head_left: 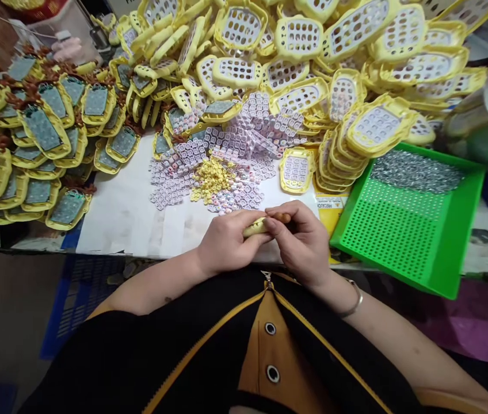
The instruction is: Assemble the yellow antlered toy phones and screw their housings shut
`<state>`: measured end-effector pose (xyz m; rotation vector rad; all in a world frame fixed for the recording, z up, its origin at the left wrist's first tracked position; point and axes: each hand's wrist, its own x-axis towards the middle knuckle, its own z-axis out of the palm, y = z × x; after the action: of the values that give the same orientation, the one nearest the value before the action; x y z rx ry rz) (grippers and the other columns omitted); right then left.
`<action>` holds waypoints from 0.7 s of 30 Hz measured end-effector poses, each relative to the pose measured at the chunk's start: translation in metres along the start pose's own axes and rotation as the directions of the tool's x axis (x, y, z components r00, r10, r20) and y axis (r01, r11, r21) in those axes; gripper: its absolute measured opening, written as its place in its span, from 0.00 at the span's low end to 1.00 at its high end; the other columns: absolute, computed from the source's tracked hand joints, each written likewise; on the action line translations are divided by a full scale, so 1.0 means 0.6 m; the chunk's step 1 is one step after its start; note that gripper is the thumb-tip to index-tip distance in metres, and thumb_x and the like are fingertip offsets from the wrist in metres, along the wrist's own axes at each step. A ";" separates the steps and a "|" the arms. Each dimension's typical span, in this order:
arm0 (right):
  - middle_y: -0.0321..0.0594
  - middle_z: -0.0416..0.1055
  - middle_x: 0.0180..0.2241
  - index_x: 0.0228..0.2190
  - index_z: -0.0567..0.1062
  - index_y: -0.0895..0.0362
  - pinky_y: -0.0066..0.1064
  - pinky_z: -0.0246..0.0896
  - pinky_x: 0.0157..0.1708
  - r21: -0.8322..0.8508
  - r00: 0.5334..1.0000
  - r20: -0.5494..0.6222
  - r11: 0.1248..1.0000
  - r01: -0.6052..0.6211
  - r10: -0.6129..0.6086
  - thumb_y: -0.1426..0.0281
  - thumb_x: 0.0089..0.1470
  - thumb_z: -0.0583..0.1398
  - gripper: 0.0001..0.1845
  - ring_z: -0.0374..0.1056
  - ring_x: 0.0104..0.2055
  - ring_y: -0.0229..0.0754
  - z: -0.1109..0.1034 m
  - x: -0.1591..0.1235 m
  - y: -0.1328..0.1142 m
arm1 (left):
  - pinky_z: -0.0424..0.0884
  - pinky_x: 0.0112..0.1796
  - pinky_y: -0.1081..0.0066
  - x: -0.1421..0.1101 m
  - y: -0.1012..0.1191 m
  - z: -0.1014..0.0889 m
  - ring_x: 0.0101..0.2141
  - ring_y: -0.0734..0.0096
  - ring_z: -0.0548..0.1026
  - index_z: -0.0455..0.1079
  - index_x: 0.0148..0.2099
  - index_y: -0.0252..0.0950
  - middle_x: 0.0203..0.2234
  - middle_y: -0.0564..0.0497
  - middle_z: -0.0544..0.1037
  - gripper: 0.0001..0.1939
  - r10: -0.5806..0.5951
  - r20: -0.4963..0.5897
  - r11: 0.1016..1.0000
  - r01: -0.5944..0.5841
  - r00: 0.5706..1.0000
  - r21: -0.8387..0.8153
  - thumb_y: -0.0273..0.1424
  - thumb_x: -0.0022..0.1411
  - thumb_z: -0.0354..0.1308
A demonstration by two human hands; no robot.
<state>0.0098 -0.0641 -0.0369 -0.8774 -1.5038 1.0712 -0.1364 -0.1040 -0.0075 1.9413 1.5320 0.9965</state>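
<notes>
Close to the table's front edge, a yellow plastic toy casing (pixel 254 227) is held almost edge-on. My left hand (pixel 227 240) is closed around it, with thumb and fingers on either side. A brown knobbed piece (pixel 284 218) shows at the casing's right end. My right hand (pixel 304 238) pinches there with thumb and forefinger; whether the brown piece is joined to the casing is hidden by the fingers. Just beyond the hands lie a heap of small yellow parts (pixel 213 177) and white-and-lilac keypad sheets (pixel 244 138).
Yellow casings with grey-green boards (pixel 43 131) are heaped at left. Yellow frames with holed keypads (pixel 302 37) pile up at the back, some in a stack (pixel 341 155). A green perforated tray (pixel 393 224) at right holds small metal screws (pixel 416 171).
</notes>
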 end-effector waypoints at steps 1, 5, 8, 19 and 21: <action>0.34 0.69 0.27 0.30 0.74 0.53 0.32 0.63 0.33 0.014 0.999 0.015 0.999 -0.048 0.048 0.68 0.55 0.63 0.03 0.67 0.31 0.37 -0.001 0.002 0.003 | 0.74 0.41 0.65 0.000 -0.004 -0.001 0.39 0.63 0.80 0.74 0.48 0.35 0.39 0.45 0.82 0.13 -0.027 0.018 1.000 0.027 0.999 -0.001 0.33 0.61 0.60; 0.33 0.67 0.29 0.29 0.72 0.54 0.31 0.62 0.33 0.062 0.962 0.173 0.972 -0.225 0.211 0.62 0.48 0.68 0.13 0.65 0.32 0.37 -0.012 0.013 0.010 | 0.74 0.43 0.64 -0.007 -0.012 -0.008 0.42 0.61 0.80 0.73 0.51 0.35 0.43 0.44 0.82 0.16 -0.113 0.081 0.993 0.109 0.990 0.049 0.33 0.61 0.59; 0.32 0.66 0.29 0.28 0.69 0.54 0.32 0.62 0.34 0.048 0.926 0.232 0.948 -0.315 0.296 0.60 0.41 0.72 0.20 0.64 0.32 0.37 -0.013 0.013 0.013 | 0.74 0.41 0.64 -0.010 -0.008 -0.007 0.40 0.61 0.80 0.73 0.49 0.36 0.40 0.45 0.82 0.14 -0.119 0.094 0.989 0.110 0.988 0.102 0.30 0.61 0.56; 0.31 0.64 0.26 0.27 0.68 0.53 0.31 0.61 0.31 0.094 0.954 0.091 0.951 -0.293 0.285 0.60 0.42 0.72 0.19 0.62 0.30 0.36 -0.008 -0.005 0.016 | 0.73 0.42 0.63 -0.008 -0.011 -0.008 0.41 0.61 0.79 0.73 0.50 0.38 0.43 0.47 0.82 0.15 -0.152 0.152 0.983 0.133 0.977 0.128 0.35 0.62 0.57; 0.30 0.63 0.26 0.26 0.68 0.53 0.29 0.61 0.30 0.136 0.962 0.057 0.952 -0.274 0.269 0.59 0.41 0.72 0.21 0.61 0.29 0.36 -0.013 -0.002 0.015 | 0.73 0.44 0.62 -0.016 -0.017 -0.017 0.44 0.59 0.79 0.71 0.54 0.38 0.46 0.46 0.81 0.19 -0.198 0.150 0.975 0.178 0.969 0.134 0.36 0.61 0.59</action>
<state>0.0175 -0.0607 -0.0451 -0.9865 -1.3433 1.3861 -0.1516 -0.1112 -0.0107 1.8626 1.6779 0.6636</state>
